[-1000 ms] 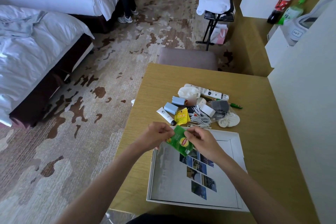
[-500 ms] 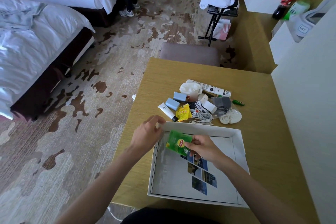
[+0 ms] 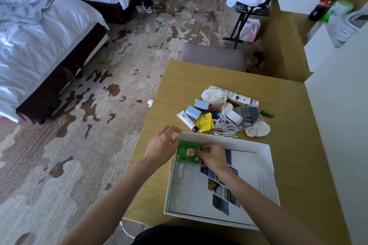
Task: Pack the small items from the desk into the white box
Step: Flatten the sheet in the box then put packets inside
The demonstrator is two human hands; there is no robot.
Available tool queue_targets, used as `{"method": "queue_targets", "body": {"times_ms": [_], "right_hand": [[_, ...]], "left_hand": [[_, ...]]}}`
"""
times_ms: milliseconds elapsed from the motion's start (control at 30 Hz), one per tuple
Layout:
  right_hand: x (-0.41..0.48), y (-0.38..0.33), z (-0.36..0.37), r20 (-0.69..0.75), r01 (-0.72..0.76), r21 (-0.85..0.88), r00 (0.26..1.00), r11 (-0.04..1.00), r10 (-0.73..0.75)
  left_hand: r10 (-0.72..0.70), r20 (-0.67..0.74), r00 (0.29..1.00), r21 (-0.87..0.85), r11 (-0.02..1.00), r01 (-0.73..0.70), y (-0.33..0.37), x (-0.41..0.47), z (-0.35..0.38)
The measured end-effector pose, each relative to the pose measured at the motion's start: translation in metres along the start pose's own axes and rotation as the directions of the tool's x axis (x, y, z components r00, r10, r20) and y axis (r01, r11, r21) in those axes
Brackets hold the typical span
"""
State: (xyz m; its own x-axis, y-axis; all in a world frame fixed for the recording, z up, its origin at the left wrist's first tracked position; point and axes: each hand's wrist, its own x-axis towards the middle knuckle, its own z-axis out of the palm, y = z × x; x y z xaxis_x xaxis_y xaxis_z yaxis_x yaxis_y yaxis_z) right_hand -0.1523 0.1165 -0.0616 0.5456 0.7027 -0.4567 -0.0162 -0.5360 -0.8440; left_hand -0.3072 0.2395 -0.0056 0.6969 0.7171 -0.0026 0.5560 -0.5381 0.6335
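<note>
Tea pkt [image 3: 186,152] in white box [image 3: 219,137] corner, right hand [image 3: 214,158] pinching it.

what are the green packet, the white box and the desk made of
Green packet: looks like thin glossy plastic or foil film, going by its mottled shine.
White box: seems to be matte paperboard, with thin, straight, folded walls.
Desk: pale wood-grain top, probably laminate or veneer, with fine parallel streaks and low sheen.
</note>
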Motion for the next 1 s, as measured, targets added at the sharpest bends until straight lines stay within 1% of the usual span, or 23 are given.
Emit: {"method": "queue_targets", "body": {"times_ms": [67,133,233,367,433,500,633,733,800,867,933,1000], "right_hand": [[-0.004,-0.004,-0.001,0.001,0.005,0.029,1.000,1.000,-0.005],[-0.009,-0.009,-0.009,-0.016,0.024,-0.016,1.000,1.000,-0.024],[-0.020,-0.019,-0.031,-0.040,0.087,-0.110,0.995,0.990,-0.092],[-0.032,-0.039,-0.067,-0.049,0.190,-0.123,0.979,0.974,-0.197],[-0.030,-0.050,-0.082,-0.073,0.228,-0.127,0.968,0.965,-0.238],[-0.020,-0.058,-0.093,-0.086,0.260,-0.188,0.956,0.947,-0.280],[0.012,-0.061,-0.105,-0.081,0.215,-0.277,0.966,0.936,-0.246],[0.043,-0.061,-0.103,-0.029,0.215,-0.479,0.965,0.851,-0.260],[0.065,-0.060,-0.095,0.032,0.183,-0.582,0.979,0.792,-0.203],[0.086,-0.058,-0.083,0.056,0.139,-0.630,0.989,0.764,-0.133],[0.104,-0.057,-0.071,0.052,0.133,-0.674,0.990,0.726,-0.133],[0.119,-0.057,-0.061,0.053,0.136,-0.746,0.988,0.652,-0.146]], "left_hand": [[-0.007,0.003,1.000,-0.006,1.000,0.007,0.000,0.001,-0.001],[-0.007,-0.005,1.000,-0.010,1.000,0.007,0.000,0.004,-0.002],[0.003,-0.040,0.999,0.006,1.000,-0.002,-0.001,0.010,-0.004],[0.014,-0.047,0.999,0.018,1.000,-0.013,0.004,0.033,0.000],[0.011,-0.002,1.000,0.001,1.000,-0.011,0.007,0.050,0.005],[0.012,0.085,0.996,0.006,1.000,-0.012,0.011,0.068,0.012],[0.007,0.267,0.964,0.046,0.999,-0.020,0.018,0.096,0.026],[-0.019,0.390,0.921,0.169,0.984,-0.051,0.022,0.113,0.034],[-0.062,0.418,0.906,0.240,0.970,-0.045,0.022,0.123,0.038],[-0.098,0.442,0.892,0.266,0.964,-0.026,0.019,0.130,0.042],[-0.128,0.460,0.879,0.264,0.964,0.002,0.012,0.133,0.044],[-0.155,0.447,0.881,0.246,0.968,0.046,0.004,0.134,0.045]]}}
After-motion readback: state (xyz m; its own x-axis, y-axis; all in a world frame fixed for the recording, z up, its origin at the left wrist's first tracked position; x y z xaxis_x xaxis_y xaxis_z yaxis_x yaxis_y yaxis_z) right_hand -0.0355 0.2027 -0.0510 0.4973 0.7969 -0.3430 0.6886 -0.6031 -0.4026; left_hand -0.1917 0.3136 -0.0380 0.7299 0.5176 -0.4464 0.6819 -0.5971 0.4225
